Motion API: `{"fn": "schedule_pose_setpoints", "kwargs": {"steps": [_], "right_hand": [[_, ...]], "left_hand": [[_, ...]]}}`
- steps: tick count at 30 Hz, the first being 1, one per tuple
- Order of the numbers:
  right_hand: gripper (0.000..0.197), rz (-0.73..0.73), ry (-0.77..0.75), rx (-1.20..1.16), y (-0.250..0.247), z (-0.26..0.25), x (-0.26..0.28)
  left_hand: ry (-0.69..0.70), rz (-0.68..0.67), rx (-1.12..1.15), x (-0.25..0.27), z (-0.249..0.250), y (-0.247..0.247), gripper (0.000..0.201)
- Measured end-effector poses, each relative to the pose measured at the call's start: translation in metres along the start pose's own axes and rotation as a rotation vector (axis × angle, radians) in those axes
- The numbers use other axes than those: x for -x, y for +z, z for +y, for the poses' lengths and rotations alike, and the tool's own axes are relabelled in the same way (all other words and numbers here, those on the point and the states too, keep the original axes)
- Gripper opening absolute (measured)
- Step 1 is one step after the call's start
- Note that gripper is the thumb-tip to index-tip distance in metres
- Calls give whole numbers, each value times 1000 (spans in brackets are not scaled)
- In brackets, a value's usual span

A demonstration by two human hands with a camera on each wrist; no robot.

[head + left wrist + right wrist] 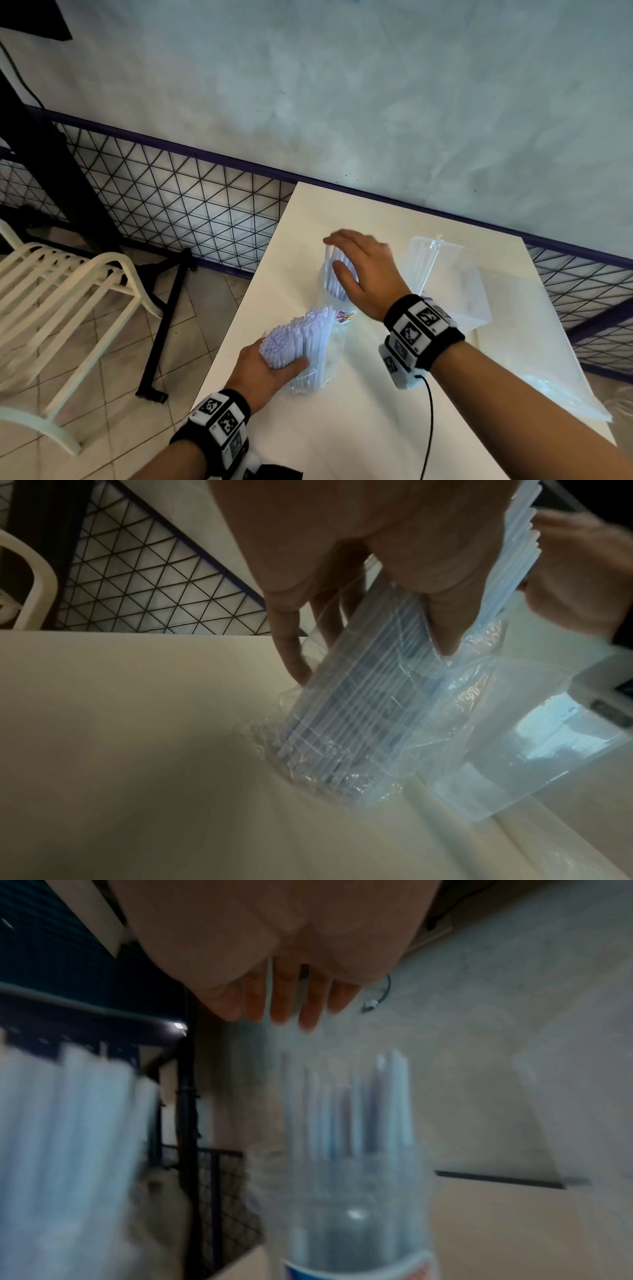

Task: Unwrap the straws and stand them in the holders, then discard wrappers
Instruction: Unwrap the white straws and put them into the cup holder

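Note:
My left hand (274, 363) (377, 561) grips a bundle of white straws (294, 335) (359, 710) still in its crumpled clear wrapper, its lower end on the white table (342, 428). Just beyond it a clear holder with a coloured label (344, 315) (359, 1218) has several straws (334, 274) (349, 1110) standing in it. My right hand (356, 263) (291, 988) hovers over their tops with fingers spread and fairly straight, the thumb beside them. The right wrist view is blurred; the fingers grip nothing there. The wrapped bundle (68, 1123) fills that view's left side.
A second clear container (431, 260) and a large clear plastic bag (479, 308) lie at the table's right. A white plastic chair (68, 308) stands on the tiled floor to the left. A wire mesh fence (171, 205) runs behind the table. A black cable (430, 418) hangs from my right wrist.

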State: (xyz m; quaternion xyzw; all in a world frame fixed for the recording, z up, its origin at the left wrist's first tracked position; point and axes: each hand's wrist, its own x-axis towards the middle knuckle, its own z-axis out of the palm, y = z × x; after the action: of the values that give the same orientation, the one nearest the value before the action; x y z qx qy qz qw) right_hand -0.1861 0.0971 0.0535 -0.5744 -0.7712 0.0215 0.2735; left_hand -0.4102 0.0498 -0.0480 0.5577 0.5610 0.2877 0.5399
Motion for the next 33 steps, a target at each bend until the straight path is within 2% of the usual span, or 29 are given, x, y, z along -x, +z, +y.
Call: {"fn": "schedule_pose_setpoints", "kwargs": {"steps": [3,6,8,11,14,17,20,23,28,33], "right_hand": [[39,-178,-27,-229,-13,-24,16],[61,-376,9,-227,-12,-34,39],[74,-430,68,-232,-4,-32,52],[77,-374,205,-368,12,-23,65],[61,-328,295,-415,23,-16,73],[37,-295,272,-410,29,-13,76],[23,-234,251,-443,32,-12,76],[22,-181,334,-512,34,-11,80],[41,-144,504,-707,40,-11,88],[12,-195,421,-622,41,-16,87]], "left_hand": [[1,-1,-7,1,0,-1,33],[-6,-6,14,0,-3,-1,39],[-3,-14,26,2,-4,-1,40],[4,-16,22,5,-3,-1,36],[26,-28,19,7,0,0,33],[47,-37,9,9,5,0,32],[51,-37,3,8,7,0,31],[33,-35,18,8,5,-1,32],[29,-45,28,9,4,-1,32],[24,-41,3,7,3,0,32]]}}
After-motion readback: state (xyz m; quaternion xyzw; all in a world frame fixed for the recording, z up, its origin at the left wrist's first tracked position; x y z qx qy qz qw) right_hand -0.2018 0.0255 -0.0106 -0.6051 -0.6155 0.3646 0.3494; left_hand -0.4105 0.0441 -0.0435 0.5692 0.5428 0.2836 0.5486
